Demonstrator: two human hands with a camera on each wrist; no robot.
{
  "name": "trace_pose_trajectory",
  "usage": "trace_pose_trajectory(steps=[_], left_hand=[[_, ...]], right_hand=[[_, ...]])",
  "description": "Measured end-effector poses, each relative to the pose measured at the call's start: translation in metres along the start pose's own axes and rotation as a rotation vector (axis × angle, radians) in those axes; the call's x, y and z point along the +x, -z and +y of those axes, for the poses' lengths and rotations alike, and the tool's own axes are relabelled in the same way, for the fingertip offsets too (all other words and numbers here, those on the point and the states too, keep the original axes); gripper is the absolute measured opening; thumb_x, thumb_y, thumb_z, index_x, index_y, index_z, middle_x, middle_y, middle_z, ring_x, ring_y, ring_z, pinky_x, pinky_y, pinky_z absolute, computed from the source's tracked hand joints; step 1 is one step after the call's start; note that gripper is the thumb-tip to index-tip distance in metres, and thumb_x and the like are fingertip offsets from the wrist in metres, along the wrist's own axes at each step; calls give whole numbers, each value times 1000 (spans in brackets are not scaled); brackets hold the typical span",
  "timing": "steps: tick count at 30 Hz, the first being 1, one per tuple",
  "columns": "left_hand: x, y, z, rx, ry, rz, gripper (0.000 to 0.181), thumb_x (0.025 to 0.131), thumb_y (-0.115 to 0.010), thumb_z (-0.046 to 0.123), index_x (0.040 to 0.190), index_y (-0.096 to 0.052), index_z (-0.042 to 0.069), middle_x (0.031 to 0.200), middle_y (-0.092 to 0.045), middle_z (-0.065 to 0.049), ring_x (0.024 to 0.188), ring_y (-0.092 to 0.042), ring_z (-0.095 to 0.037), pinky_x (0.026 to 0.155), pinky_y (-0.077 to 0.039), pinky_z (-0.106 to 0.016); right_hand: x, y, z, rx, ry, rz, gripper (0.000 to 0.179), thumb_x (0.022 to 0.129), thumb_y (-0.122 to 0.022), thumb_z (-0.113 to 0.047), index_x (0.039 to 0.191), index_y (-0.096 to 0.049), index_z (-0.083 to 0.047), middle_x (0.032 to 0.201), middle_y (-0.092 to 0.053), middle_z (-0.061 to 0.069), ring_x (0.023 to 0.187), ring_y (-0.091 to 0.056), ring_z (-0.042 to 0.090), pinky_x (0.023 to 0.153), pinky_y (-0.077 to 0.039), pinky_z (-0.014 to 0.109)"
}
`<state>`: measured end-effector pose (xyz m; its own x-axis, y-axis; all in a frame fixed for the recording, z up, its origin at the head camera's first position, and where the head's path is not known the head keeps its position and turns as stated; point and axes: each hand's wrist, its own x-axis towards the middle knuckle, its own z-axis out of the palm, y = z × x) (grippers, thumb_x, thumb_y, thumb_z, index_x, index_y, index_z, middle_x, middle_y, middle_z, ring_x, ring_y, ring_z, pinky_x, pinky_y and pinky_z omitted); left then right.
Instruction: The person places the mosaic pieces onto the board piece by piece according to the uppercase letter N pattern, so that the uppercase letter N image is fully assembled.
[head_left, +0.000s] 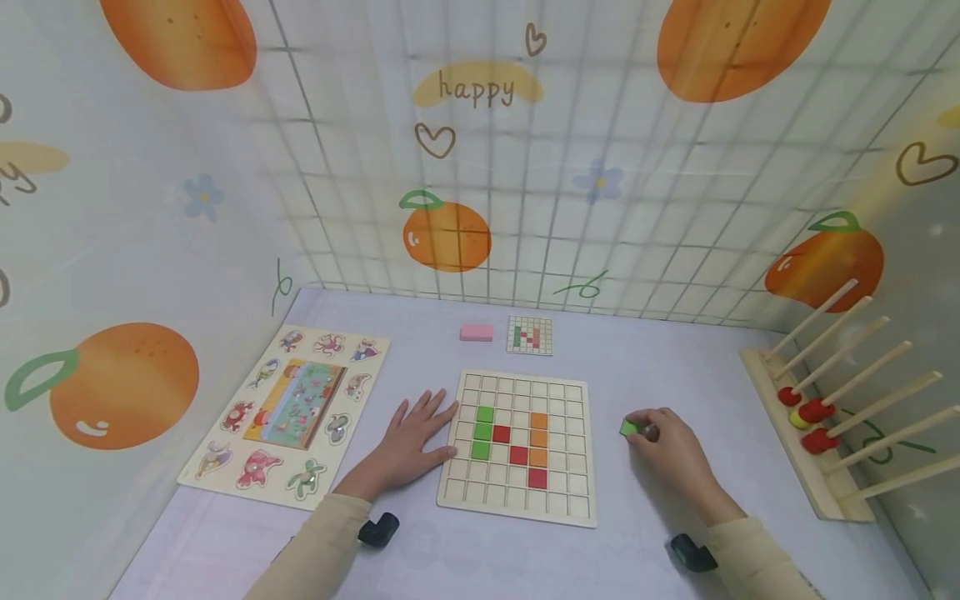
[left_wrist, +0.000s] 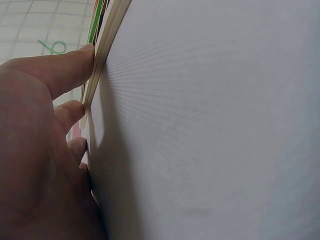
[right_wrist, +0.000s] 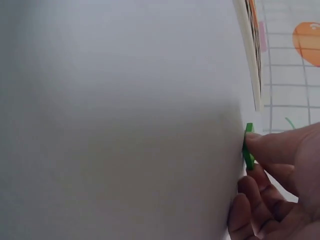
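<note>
A square wooden grid board (head_left: 517, 500) lies flat in the middle of the table. Green tiles (head_left: 482, 432) form a column in it, red tiles (head_left: 518, 455) run diagonally, and orange tiles (head_left: 538, 439) form another column. My left hand (head_left: 411, 442) is spread flat at the board's left edge, thumb and index fingertip touching it. To the right of the board, my right hand (head_left: 671, 450) pinches a green square tile (head_left: 627, 427) between thumb and fingers at the tabletop. The right wrist view shows this green tile (right_wrist: 248, 146) standing on edge under the thumb.
Behind the board are a pink block (head_left: 476, 333) and a small pattern card (head_left: 530, 336). An animal puzzle board (head_left: 285, 417) lies at the left. At the right stands a wooden rack with upright pegs (head_left: 806, 442) and several red beads (head_left: 817, 440). Patterned curtains enclose the table.
</note>
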<state>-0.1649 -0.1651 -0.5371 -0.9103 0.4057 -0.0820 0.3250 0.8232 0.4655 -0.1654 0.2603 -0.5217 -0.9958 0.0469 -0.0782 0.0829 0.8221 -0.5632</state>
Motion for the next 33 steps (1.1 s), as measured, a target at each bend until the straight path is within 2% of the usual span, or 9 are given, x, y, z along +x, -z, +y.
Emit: trace_pose_trajectory(steps=[6, 13, 19, 33], left_hand=[[0, 0, 0, -5, 4, 1, 74, 98, -59, 54, 161, -33, 24, 170, -16, -3, 157, -5, -25, 126, 4, -52], [1, -1, 0, -8, 8, -4, 75, 98, -59, 54, 161, -33, 24, 170, -16, -2, 157, -4, -24, 126, 4, -52], [1, -1, -1, 1, 10, -7, 75, 98, -59, 55, 161, -33, 24, 170, -15, -2, 157, -3, -24, 126, 5, -51], [1, -1, 1, 1, 15, -10, 75, 98, -59, 55, 161, -33, 24, 170, -15, -2, 157, -4, -24, 126, 5, -52]], right_hand=[[-5, -2, -5, 4, 20, -21, 27, 89, -77, -8, 115, -71, -4, 107, -63, 12, 87, -58, 23, 67, -50, 32], [-6, -1, -5, -2, 85, -34, 25, 90, -75, -6, 113, -65, -10, 92, -65, 5, 77, -55, 19, 63, -46, 30], [-8, 0, -3, -23, 134, -40, 27, 91, -75, -8, 113, -62, -13, 80, -62, 1, 70, -52, 17, 61, -45, 30], [-13, -1, -3, 39, 128, -9, 22, 95, -69, -9, 116, -68, -15, 97, -71, 7, 82, -62, 19, 72, -53, 36]])
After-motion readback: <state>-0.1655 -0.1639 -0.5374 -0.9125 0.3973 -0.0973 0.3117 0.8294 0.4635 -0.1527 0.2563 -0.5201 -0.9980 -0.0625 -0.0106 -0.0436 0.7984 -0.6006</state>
